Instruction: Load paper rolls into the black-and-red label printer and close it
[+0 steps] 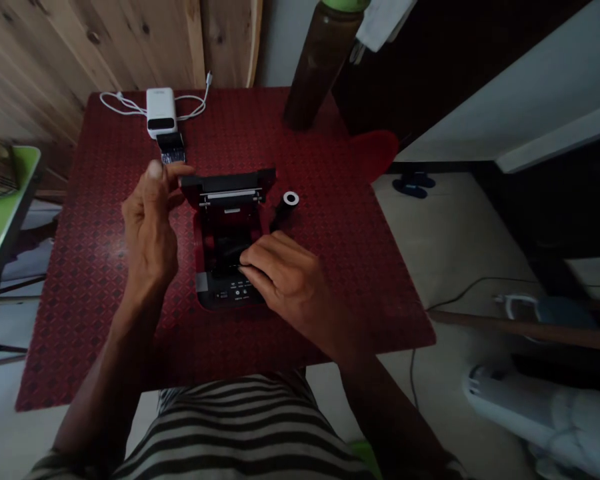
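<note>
A small black printer (229, 293) with its lid (230, 187) swung open sits in the middle of the red patterned table (105, 280). My right hand (280, 277) rests on its front edge, fingers curled and pressed into the open bay; whether they hold anything is hidden. My left hand (153, 223) is raised beside the lid's left corner, fingers loosely curled, thumb and fingertips touching the lid edge. A black roll spindle with a white end (286, 205) lies just right of the printer.
A white power bank (161, 112) with a white cable (120, 103) and a small dark device (171, 148) lie at the table's far left. A tall brown bottle (320, 63) stands at the far edge. A green table (0, 213) is left; cables and a fan lie on the floor right.
</note>
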The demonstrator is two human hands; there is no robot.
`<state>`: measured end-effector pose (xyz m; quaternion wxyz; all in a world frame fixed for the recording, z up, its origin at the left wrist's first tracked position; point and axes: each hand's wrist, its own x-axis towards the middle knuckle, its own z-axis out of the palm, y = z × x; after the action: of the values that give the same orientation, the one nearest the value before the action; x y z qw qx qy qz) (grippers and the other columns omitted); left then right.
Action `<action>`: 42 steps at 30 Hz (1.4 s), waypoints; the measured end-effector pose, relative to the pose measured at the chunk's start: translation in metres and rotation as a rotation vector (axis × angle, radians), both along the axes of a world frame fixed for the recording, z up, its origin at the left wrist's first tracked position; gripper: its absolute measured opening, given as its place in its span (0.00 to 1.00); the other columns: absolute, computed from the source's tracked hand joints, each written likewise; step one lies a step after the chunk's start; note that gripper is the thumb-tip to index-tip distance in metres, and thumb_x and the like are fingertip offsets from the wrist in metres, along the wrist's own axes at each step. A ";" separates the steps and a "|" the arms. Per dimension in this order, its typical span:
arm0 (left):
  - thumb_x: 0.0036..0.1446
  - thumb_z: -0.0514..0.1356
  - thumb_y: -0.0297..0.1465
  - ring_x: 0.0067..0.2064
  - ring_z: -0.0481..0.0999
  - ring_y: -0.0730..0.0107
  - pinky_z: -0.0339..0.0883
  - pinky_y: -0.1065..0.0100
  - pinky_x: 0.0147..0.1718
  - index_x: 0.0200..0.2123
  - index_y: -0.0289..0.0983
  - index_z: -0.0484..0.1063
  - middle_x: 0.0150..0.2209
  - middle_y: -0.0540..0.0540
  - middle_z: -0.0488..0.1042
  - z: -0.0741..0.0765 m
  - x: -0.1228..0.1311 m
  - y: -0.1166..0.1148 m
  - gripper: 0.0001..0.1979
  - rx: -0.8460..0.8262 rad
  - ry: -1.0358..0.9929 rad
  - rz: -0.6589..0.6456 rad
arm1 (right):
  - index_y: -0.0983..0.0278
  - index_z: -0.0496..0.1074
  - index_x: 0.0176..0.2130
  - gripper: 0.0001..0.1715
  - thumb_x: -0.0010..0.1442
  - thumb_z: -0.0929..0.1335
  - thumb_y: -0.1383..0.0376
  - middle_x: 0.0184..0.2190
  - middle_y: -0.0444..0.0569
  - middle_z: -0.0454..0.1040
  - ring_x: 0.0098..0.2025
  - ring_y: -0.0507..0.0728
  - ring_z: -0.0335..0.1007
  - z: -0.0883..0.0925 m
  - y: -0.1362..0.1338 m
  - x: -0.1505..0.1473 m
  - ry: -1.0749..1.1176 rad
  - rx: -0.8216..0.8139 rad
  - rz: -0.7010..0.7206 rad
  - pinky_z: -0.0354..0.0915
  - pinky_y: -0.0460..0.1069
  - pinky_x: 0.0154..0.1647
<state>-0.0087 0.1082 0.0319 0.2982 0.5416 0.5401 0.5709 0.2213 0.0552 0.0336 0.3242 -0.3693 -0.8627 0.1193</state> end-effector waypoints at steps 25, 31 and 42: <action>0.70 0.74 0.45 0.76 0.80 0.38 0.80 0.42 0.72 0.72 0.45 0.80 0.73 0.38 0.82 -0.039 0.007 -0.087 0.31 -0.427 -0.316 -0.149 | 0.59 0.84 0.50 0.06 0.81 0.74 0.69 0.59 0.56 0.93 0.63 0.66 0.92 -0.002 -0.032 0.003 0.034 0.028 -0.141 0.84 0.63 0.66; 0.67 0.76 0.47 0.75 0.81 0.39 0.78 0.41 0.73 0.73 0.45 0.81 0.74 0.38 0.81 -0.042 0.010 -0.088 0.34 -0.448 -0.356 -0.099 | 0.58 0.84 0.53 0.07 0.81 0.73 0.69 0.60 0.55 0.92 0.66 0.67 0.91 -0.006 -0.034 0.001 0.049 -0.010 -0.149 0.84 0.64 0.67; 0.70 0.75 0.49 0.76 0.81 0.39 0.75 0.42 0.75 0.75 0.49 0.82 0.73 0.42 0.83 -0.044 0.000 -0.116 0.33 -0.459 -0.339 -0.099 | 0.55 0.68 0.79 0.43 0.77 0.78 0.43 0.71 0.61 0.84 0.69 0.71 0.86 -0.051 -0.067 0.019 0.379 -0.233 -0.361 0.86 0.69 0.67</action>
<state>-0.0084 -0.0073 -0.0118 0.5264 0.3826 0.5707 0.5008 0.2407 -0.0118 -0.0171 0.4510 -0.5230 -0.6874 0.2248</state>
